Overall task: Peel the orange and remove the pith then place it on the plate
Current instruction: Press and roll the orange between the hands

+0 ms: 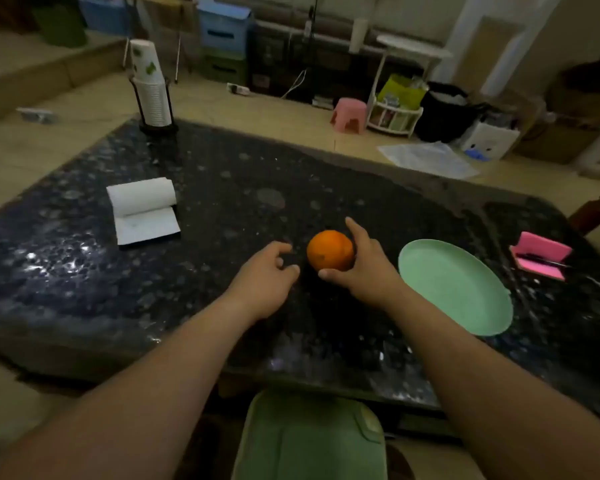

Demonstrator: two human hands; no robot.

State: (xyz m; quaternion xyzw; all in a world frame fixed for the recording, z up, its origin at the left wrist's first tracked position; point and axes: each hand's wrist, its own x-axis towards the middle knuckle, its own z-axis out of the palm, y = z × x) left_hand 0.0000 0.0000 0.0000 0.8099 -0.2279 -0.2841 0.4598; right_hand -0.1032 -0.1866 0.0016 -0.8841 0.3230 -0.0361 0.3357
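On the dark speckled table (222, 188), everything lies around the orange (329, 251), which is unpeeled and sits near the front edge. The green plate (465, 289) lies just right of the orange. A white paper roll (142, 206) lies well to its left. Far behind and left of it is a stack of paper cups (151, 88), their green print too blurred to read. The right hand (368, 268) grips the orange, thumb under, forefinger over. The left hand (264, 282) hangs just left of it, loosely curled, holding nothing. A pink object (541, 254) lies far right.
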